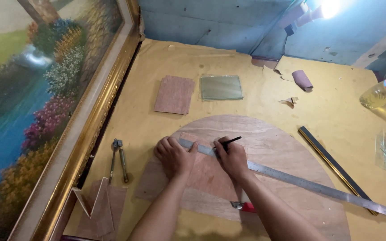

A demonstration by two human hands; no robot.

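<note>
Left hand: palm down, fingers spread and pressed flat on the near end of the steel ruler, pinning it to the small board beneath. It grips nothing.

Right hand: fingers closed round a black pen, tip set against the ruler's edge just beside the left hand. The pen's free end points up and to the right, away from the person.

Steel ruler: long, narrow, silver. Its long axis runs on a diagonal from upper left, under the left hand, down to the lower right edge of the view. It lies flat across the small board and the oval board.

Small board: reddish-brown rectangle, set askew on the oval board, mostly covered by both hands.

Oval board: large, pale wood grain, resting on the yellow-papered table.

Cutter: red handle, lying on the oval board just beside the right forearm.

Glass cutter tools: two slim metal pieces, left of the oval board.

Cut board offcuts: notched, at the near left.

Brown board piece and stack of glass panes: side by side, farther up the table.

Gold and black moulding strip: right of the oval board, roughly parallel to the ruler.

Framed landscape painting: gilt frame, along the left side.

Bottle: yellow liquid, far right.
</note>
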